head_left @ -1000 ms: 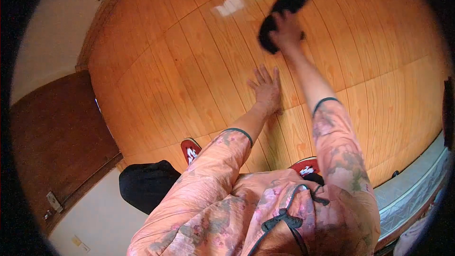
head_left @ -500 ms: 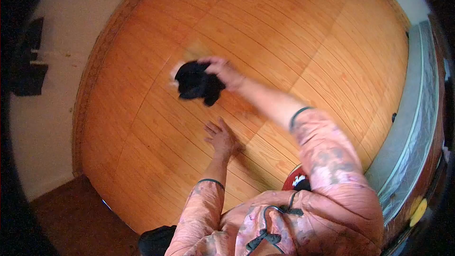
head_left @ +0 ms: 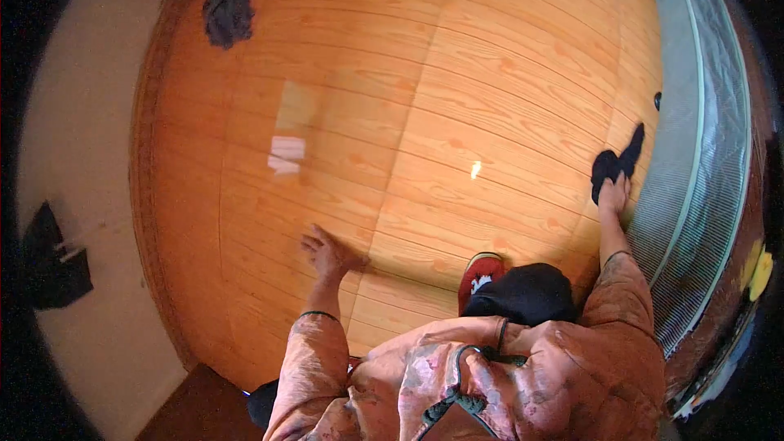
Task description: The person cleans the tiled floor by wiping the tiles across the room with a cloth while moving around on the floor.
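Observation:
My right hand [head_left: 616, 193] is far out to the right, low on the wood-patterned floor [head_left: 490, 82]. It grips a bunched black cloth [head_left: 606, 168], one end of which trails away toward the top right. The cloth lies beside a pale, plastic-covered edge. My left hand [head_left: 325, 253] is apart from it, over the floor left of the middle, fingers spread and nothing in them. Whether the left palm touches the boards I cannot tell.
A crumpled dark grey cloth [head_left: 229, 10] lies at the upper left. Along the right runs a pale bulky thing in clear plastic [head_left: 723, 106], with a small black round object [head_left: 657, 101] by its foot. My red shoe [head_left: 480, 276] is in front of me. A wall [head_left: 90, 139] stands left.
My right hand has swept the black cloth from the middle of the floor to the far right. My left hand has shifted slightly left and down in view. The view has turned rightward.

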Demonstrator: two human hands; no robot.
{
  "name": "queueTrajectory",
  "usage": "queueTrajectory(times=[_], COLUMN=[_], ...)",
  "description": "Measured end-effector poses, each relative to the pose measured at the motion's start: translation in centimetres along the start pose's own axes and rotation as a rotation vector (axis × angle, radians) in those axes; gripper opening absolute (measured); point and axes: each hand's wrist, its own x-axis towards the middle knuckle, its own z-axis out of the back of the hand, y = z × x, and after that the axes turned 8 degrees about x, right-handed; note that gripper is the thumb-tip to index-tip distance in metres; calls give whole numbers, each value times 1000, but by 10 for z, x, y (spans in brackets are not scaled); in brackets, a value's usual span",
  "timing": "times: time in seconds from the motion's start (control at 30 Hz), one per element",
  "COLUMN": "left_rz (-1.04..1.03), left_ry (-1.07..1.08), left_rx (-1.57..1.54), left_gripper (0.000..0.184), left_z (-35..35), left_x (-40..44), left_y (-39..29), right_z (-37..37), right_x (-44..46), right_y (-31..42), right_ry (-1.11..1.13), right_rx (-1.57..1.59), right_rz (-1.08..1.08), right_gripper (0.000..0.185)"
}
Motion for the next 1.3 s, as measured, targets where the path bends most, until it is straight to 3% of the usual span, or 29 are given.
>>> queueTrajectory(times=[0.03,0.07,0.13,0.2,0.27,0.3,0.33,0.4,0.43,0.5,0.6,0.63,0.7,0.73,0.77,0.93,1.03,1.1,1.13,1.3], left_rz=[-2,-53,-148,-60,-127,-197,-281,-492,-595,-586,-611,-629,-824,-917,-792,-722,-687,-690,-736,-739], left_ry=[-27,-81,-195,-62,-130,-171,-199,-243,-274,-170,-61,-57,-143,-189,-57,50,23,-10,-57,-79], left_rx=[11,53,147,-12,-119,-152,-162,-18,51,95,136,148,263,319,326,457,418,384,370,408], left_gripper=[142,140,136,119,112,109,105,116,121,127,128,127,128,128,135,134,131,130,127,126], left_z=[-16,-45,-98,-13,6,13,21,25,27,94,106,105,87,84,101,110,110,114,111,119], left_x=[12,36,81,22,26,31,32,41,46,-37,-52,-52,-24,-15,-30,-30,-33,-37,-35,-43], left_y=[6,23,57,16,-6,-27,-56,-128,-163,-247,-276,-275,-255,-251,-258,-268,-265,-265,-263,-264], right_z=[14,-22,4,32,74,8,30,1,24,-28,-19,5,13,-21,-13,-30,-17,-23,-21,18], right_x=[-8,9,-1,12,26,73,76,106,98,94,48,28,-11,-37,-59,-118,-89,-55,-35,21], right_y=[-9,-61,-24,30,92,64,118,165,210,266,363,387,420,432,437,428,381,336,309,145], right_ry=[15,-28,-56,62,153,116,27,18,107,-207,-192,146,214,-51,77,415,499,224,150,26], right_rx=[9,-28,131,214,67,71,72,83,191,148,446,486,541,671,664,664,659,705,837,586], right_rz=[-205,-321,-570,-761,-561,-360,-356,-82,-64,309,634,669,902,1019,1054,1367,1371,1333,1269,721], right_gripper=[58,57,54,52,59,63,59,71,72,64,47,52,56,60,63,51,47,47,46,60])
